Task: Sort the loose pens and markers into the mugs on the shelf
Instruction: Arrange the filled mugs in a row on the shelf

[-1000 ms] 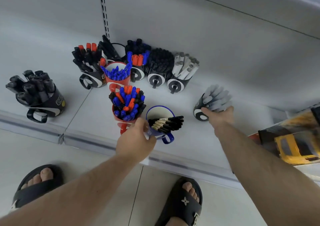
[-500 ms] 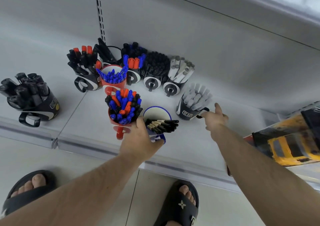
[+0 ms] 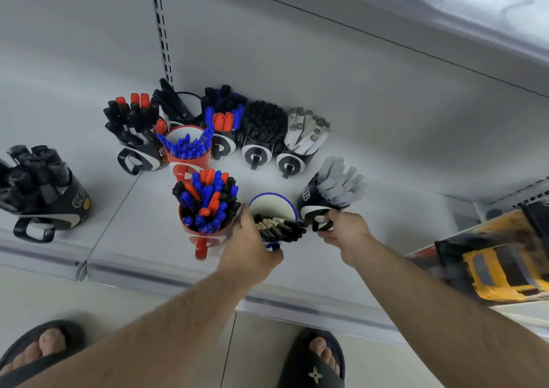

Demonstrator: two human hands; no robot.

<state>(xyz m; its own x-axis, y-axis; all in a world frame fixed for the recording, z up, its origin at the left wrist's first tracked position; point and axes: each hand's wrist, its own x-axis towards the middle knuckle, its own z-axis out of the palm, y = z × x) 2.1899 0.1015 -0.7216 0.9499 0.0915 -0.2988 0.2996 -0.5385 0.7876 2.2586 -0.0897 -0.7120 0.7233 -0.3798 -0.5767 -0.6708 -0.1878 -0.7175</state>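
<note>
My left hand (image 3: 248, 249) grips the blue-rimmed white mug (image 3: 273, 205), which holds several black pens (image 3: 279, 227) leaning toward the right. My right hand (image 3: 341, 228) pinches the handle of a black mug (image 3: 310, 202) filled with grey markers (image 3: 340, 181). Just left stands a red mug (image 3: 202, 239) packed with blue, red and black pens. Behind them is a row of mugs on the white shelf (image 3: 139, 215): a red mug of blue pens (image 3: 185, 150), black mugs with black pens (image 3: 261, 126) and white markers (image 3: 307, 130).
A black mug of thick black markers (image 3: 38, 179) stands apart at the far left. A yellow toy car box (image 3: 499, 257) lies on the shelf at the right. The shelf's front edge (image 3: 178, 277) runs above my sandalled feet (image 3: 312, 361).
My right hand dragged the black mug of grey markers leftward, close beside the blue-rimmed mug, and now holds its handle. My left hand stayed on the blue-rimmed mug.
</note>
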